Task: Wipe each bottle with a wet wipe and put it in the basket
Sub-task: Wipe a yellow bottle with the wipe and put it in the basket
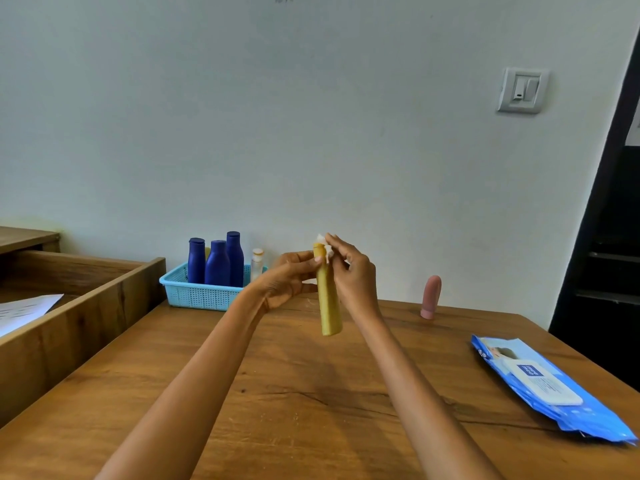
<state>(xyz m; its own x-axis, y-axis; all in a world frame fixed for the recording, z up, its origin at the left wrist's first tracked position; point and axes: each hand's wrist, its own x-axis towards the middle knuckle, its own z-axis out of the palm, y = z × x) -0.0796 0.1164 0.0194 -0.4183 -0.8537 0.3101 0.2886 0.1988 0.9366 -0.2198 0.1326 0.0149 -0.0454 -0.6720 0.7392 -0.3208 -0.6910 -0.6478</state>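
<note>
A tall yellow bottle (329,306) is held upright above the middle of the wooden table (294,393). My left hand (287,282) grips its upper part from the left. My right hand (353,271) pinches a white wet wipe (325,245) against the bottle's top. A light blue basket (201,292) stands at the back left of the table. Three dark blue bottles (217,263) and a small clear bottle (257,263) stand upright in it. A pink bottle (430,296) stands alone on the table at the back right.
A blue pack of wet wipes (547,386) lies near the table's right edge. An open wooden drawer (79,306) with white paper (24,310) in it sits to the left. A wall with a light switch (521,90) rises behind the table.
</note>
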